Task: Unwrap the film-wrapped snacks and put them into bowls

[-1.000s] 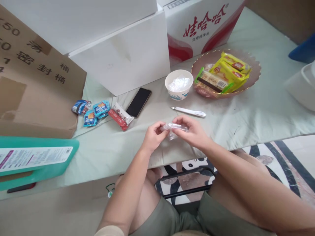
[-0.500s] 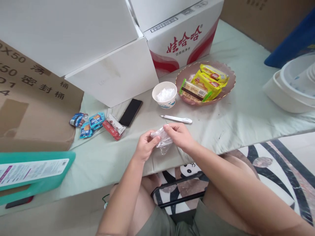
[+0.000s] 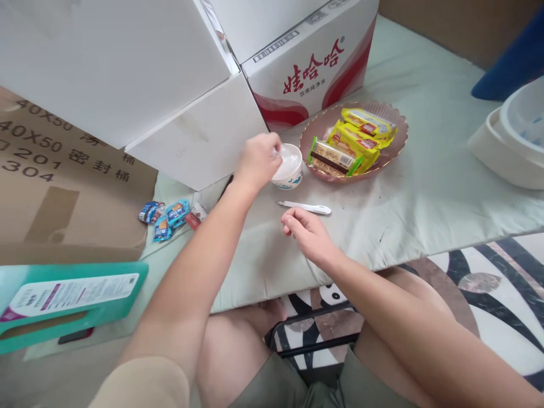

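Observation:
My left hand (image 3: 260, 161) is over the left rim of a white paper bowl (image 3: 289, 180) with a blue print, its fingers curled together and somewhat blurred. By its fingertips shows a bit of clear plastic wrap (image 3: 277, 153); most of it is hidden by the hand. Whitish clear plastic also seems to lie inside the bowl. Closer to me, my right hand (image 3: 309, 233) hovers above the cloth with its fingers folded in, and nothing shows in them. Just beyond it lies a white utility knife (image 3: 305, 207).
A pink glass bowl (image 3: 399, 148) holds several yellow snack packs. Blue snack packets (image 3: 170, 220) and a red-and-white packet (image 3: 196, 215) lie at left, partly behind my forearm. White cartons (image 3: 199, 127) stand behind; a green plastic container (image 3: 76, 300) is at front left, white tubs (image 3: 505, 147) at right.
My left hand has moved away from my right, up and forward to the paper bowl, taking the clear plastic wrap. The right hand stays near its place, now without the wrap.

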The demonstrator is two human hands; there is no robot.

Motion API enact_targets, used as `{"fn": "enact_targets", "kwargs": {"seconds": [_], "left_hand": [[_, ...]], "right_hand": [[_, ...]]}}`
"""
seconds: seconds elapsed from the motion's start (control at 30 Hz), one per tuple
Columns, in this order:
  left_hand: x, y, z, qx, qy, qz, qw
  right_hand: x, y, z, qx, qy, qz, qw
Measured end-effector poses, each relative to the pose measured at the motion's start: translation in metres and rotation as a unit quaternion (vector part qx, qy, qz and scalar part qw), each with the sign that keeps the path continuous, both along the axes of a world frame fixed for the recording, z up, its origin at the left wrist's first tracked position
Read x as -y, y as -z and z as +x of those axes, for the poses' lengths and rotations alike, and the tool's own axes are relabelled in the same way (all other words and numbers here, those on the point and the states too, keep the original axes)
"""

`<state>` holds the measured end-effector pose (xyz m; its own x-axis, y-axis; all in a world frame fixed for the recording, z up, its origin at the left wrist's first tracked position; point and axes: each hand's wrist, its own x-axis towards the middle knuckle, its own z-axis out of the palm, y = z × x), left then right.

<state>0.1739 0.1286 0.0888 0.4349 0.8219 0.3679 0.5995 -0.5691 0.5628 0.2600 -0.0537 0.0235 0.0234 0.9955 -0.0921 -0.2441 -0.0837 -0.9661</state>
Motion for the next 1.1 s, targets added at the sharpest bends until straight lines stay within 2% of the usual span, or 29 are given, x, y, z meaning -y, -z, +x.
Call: {"fn": "enact_targets", "kwargs": {"seconds": [0.03,0.1,0.17,0.27,0.3,0.37,0.43,0.47,0.5,0.57,0.6,0.63,0.67,0.73,0.8,0.83,0.9,0.97,1.1], "left_hand": [[-0.014,0.005,0.01,-0.044,0.028,-0.054,0.997],[-0.037,0.017,0.026,-0.133,0.063,-0.205,0.967],[-0.055,0.03,0.038,-0.134,0.054,-0.316,0.938],[-0.067,0.042,0.055,-0.071,0.018,-0.365,0.928],[-0.067,0.043,0.06,-0.093,0.011,-0.372,0.923],[-0.062,0.038,0.066,-0.202,-0.01,-0.403,0.893],[-0.049,0.023,0.062,-0.221,-0.032,-0.421,0.879],[-0.039,0.013,0.053,-0.221,-0.028,-0.414,0.883],[-0.025,0.002,0.041,-0.194,-0.019,-0.384,0.903],[0.011,-0.018,0.002,-0.068,0.013,-0.268,0.961],[0.033,-0.023,-0.023,0.007,0.002,-0.202,0.979],[0.055,-0.024,-0.05,0.069,-0.018,-0.154,0.985],[0.076,-0.02,-0.077,0.108,-0.054,-0.129,0.984],[0.107,0.001,-0.13,0.144,-0.185,-0.089,0.968],[0.121,0.032,-0.172,0.123,-0.339,-0.032,0.932],[0.123,0.047,-0.187,0.102,-0.38,-0.026,0.919],[0.123,0.071,-0.205,0.07,-0.388,-0.056,0.917],[0.12,0.082,-0.21,0.064,-0.36,-0.097,0.926],[0.121,0.076,-0.206,0.055,-0.372,-0.133,0.917]], "right_hand": [[0.0,0.0,-0.001,0.001,0.001,0.002,1.0],[-0.001,-0.001,-0.003,0.005,0.001,-0.002,1.0],[-0.001,-0.002,-0.005,0.012,-0.009,-0.012,1.0],[-0.003,-0.004,-0.004,0.033,-0.034,-0.012,0.999],[-0.004,-0.004,-0.004,0.045,-0.039,-0.007,0.998],[-0.006,-0.003,-0.004,0.072,-0.043,-0.003,0.996],[-0.006,-0.002,-0.005,0.089,-0.042,-0.008,0.995],[-0.005,-0.001,-0.007,0.094,-0.043,-0.014,0.995],[-0.003,0.0,-0.009,0.098,-0.044,-0.019,0.994],[0.001,0.002,-0.013,0.115,-0.051,-0.028,0.992],[0.003,0.003,-0.016,0.128,-0.058,-0.031,0.99],[0.006,0.004,-0.019,0.143,-0.065,-0.032,0.987],[0.008,0.004,-0.022,0.159,-0.072,-0.032,0.984],[0.011,0.006,-0.028,0.19,-0.083,-0.03,0.978],[0.013,0.008,-0.036,0.218,-0.092,-0.029,0.971],[0.014,0.01,-0.04,0.233,-0.096,-0.028,0.967],[0.014,0.012,-0.047,0.269,-0.103,-0.02,0.957],[0.012,0.013,-0.054,0.305,-0.113,-0.005,0.946],[0.007,0.012,-0.063,0.351,-0.125,0.012,0.928]]}}
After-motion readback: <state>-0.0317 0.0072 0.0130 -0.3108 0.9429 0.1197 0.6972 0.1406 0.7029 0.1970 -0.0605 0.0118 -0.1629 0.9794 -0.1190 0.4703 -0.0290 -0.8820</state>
